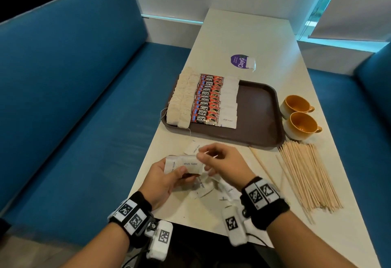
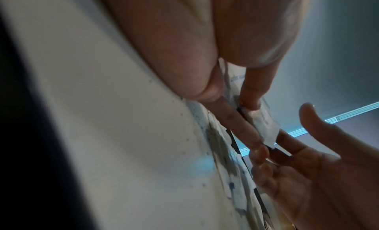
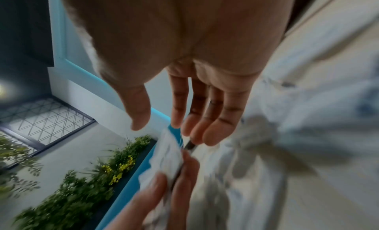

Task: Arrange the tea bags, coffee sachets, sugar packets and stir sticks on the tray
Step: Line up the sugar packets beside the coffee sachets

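Fingers of left hand (image 1: 163, 180) curled round a small stack of sugar packets (image 1: 187, 165), thumb pinching on top; same grip plain in left wrist view, packets (image 2: 264, 125) squeezed between thumb and fingers. Right hand (image 1: 227, 165) just beside, fingers relaxed and loosely spread, tips (image 3: 211, 136) near the stack's edge; touching or just apart, cannot tell. Holding nothing visible.

More loose sugar packets (image 1: 206, 187) scattered on table (image 1: 243, 35) under and between both hands, partly hidden by the wrists; count unclear. Blurred white shapes only in right wrist view.

On brown tray (image 1: 260, 107), left part filled: two columns of tea bags (image 1: 182, 98), then a column of coffee sachets (image 1: 208, 100), then a column of sugar packets (image 1: 229, 102), columns touching side by side. Right part of tray bare.

Stir sticks (image 1: 306, 176) heaped on table right of the hands, off the tray, a few strays beside. One lone tea bag (image 1: 251, 63) beyond the tray, overlapping a purple sticker (image 1: 239, 61), print partly covered. Two orange cups (image 1: 299, 116) just right of the tray.
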Demonstrator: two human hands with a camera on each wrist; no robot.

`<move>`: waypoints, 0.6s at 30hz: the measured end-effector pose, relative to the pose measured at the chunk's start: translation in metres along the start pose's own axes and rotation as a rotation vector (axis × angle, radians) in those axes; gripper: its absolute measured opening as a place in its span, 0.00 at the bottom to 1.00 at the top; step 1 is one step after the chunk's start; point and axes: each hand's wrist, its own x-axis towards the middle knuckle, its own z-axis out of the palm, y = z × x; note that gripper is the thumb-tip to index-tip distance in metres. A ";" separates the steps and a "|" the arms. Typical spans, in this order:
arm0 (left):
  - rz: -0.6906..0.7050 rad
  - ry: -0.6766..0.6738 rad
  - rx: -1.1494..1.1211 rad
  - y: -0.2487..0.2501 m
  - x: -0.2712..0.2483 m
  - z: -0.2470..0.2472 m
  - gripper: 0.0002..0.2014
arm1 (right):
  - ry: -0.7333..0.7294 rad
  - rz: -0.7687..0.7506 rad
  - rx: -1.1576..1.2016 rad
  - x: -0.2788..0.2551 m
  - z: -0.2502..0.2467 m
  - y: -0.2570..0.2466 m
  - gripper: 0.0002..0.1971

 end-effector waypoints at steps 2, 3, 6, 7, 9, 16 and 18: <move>0.003 0.002 0.003 0.002 -0.002 0.002 0.18 | 0.001 0.013 0.009 -0.011 0.010 0.009 0.10; 0.011 0.016 0.010 0.003 -0.002 0.003 0.18 | 0.030 0.026 0.013 -0.014 0.012 0.013 0.08; 0.005 0.038 0.012 0.003 -0.002 0.004 0.16 | 0.145 0.079 0.076 -0.016 0.012 0.018 0.04; -0.006 0.031 0.002 0.003 -0.001 0.003 0.13 | 0.183 0.079 0.093 -0.017 0.010 0.017 0.04; -0.007 -0.011 -0.014 0.001 0.001 -0.001 0.12 | 0.274 0.057 0.082 -0.016 0.003 0.014 0.05; -0.002 -0.064 -0.004 -0.003 0.002 -0.005 0.20 | 0.285 -0.115 -0.239 -0.020 0.032 0.005 0.09; -0.017 -0.050 -0.023 -0.003 0.002 -0.005 0.25 | 0.237 -0.114 -0.174 -0.022 0.046 0.005 0.08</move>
